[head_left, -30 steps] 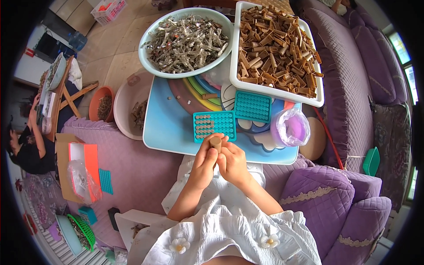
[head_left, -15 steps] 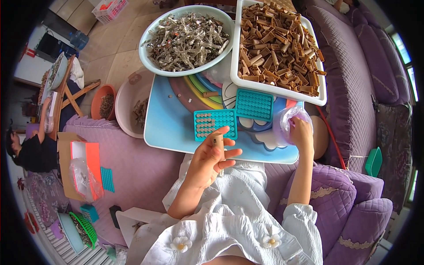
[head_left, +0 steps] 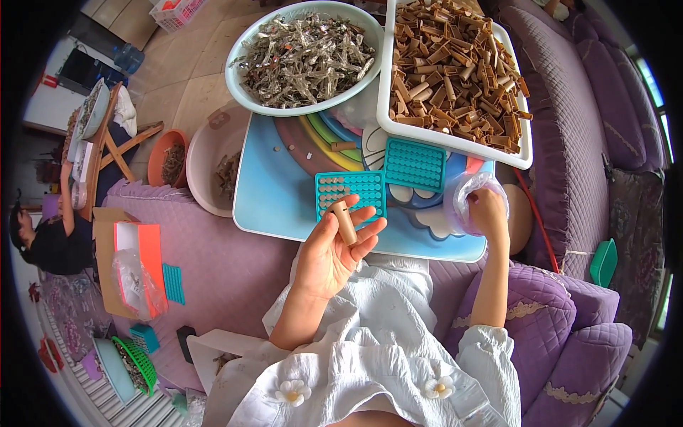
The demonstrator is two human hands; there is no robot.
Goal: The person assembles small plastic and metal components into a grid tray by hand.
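In my left hand (head_left: 329, 260) a short tan tube (head_left: 344, 222), with a dark slot near its top, lies tilted against the fingers. The thumb presses on it from the left. My right hand (head_left: 488, 213) reaches into a small container lined with a clear plastic bag (head_left: 461, 206) at the table's right edge; its fingertips are hidden inside. Just beyond the left hand lies a teal tray (head_left: 370, 191) of round cells, its left columns filled with small greyish-tan round pieces. A second teal tray (head_left: 415, 164), its cells bare, adjoins it on the right.
A pale round basin (head_left: 242, 96) heaped with clear-wrapped pieces and a white rectangular bin (head_left: 455, 146) full of brown tubes stand at the far side of the colourful table (head_left: 274, 206). A pink basin (head_left: 203, 167) is at the left. A co-worker (head_left: 57, 238) sits far left.
My left hand has turned more palm-up, and the tube has tipped from near upright to a slant. My right hand stays in the bag-lined container. The view has shifted slightly.
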